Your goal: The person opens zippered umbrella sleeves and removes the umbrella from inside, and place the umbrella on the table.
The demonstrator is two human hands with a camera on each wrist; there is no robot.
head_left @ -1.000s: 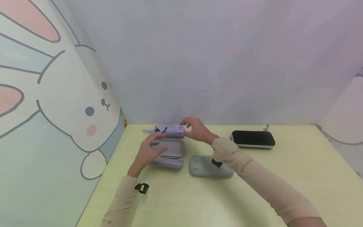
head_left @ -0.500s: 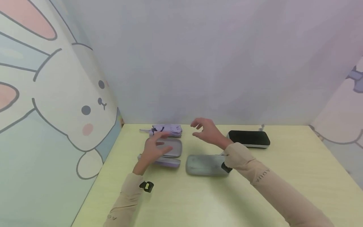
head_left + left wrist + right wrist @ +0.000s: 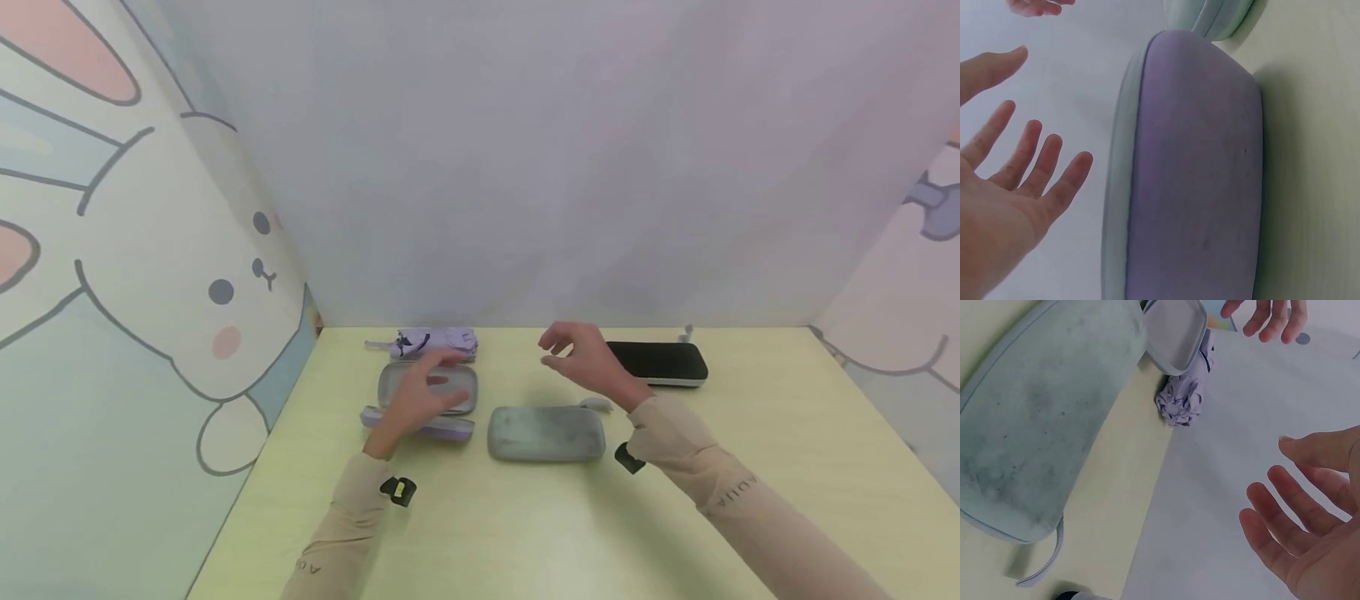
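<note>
My left hand (image 3: 417,398) hovers with spread fingers over an open zip case (image 3: 448,429), purple outside and grey inside. In the left wrist view the case's purple side (image 3: 1197,169) stands beside the hand, and nothing is in the palm. A folded lilac umbrella (image 3: 442,340), its strap pointing left, lies behind the case. My right hand (image 3: 592,360), fingers loosely bent, hangs in the air between the grey-green case (image 3: 546,435) and the back wall. The right wrist view shows this hand (image 3: 1310,531) holding nothing. The grey-green case is closed, with a strap at its right end.
A long case with a black top and white base (image 3: 663,362) lies at the back right, partly behind the right hand. The pale yellow table (image 3: 510,525) meets a plain wall (image 3: 555,167) at the back. A rabbit-printed wall (image 3: 165,333) borders the left side.
My right hand has moved away from the umbrella's right end, to the right. The left hand has shifted slightly right over the open case. The umbrella stays at the back.
</note>
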